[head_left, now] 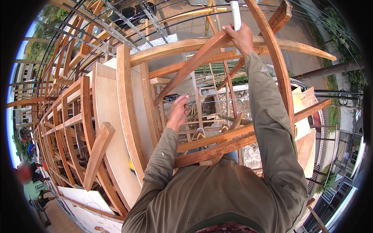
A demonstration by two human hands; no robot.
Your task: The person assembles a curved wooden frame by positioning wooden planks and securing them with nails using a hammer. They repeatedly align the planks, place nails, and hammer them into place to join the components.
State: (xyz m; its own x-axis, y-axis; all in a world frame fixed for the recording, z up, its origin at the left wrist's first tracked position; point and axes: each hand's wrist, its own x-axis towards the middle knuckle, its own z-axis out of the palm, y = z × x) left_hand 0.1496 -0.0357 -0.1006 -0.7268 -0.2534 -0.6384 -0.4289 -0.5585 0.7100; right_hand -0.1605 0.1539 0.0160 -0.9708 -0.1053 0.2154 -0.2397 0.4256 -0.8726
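Note:
My right hand (241, 37) is closed round the white handle of a hammer (235, 16), whose head is mostly cut off by the top edge. That hand is at the upper end of a slanting wooden brace (194, 66), which runs down and left to the upright timbers. Below the brace, my left hand (179, 112) is raised with thumb and fingertips pinched together. A tiny thin thing, which looks like a nail (189, 94), shows at the fingertips. A long horizontal beam (171, 51) passes behind the brace, close to my right wrist.
A curved-looking timber (278, 66) stands right of my right forearm. Two rails (217, 139) cross before my body, my sandalled feet (200, 134) below. Plywood formwork (107, 89) and framing are at left; steel bars (110, 25) rise upper left. Other people (37, 186) are far lower left.

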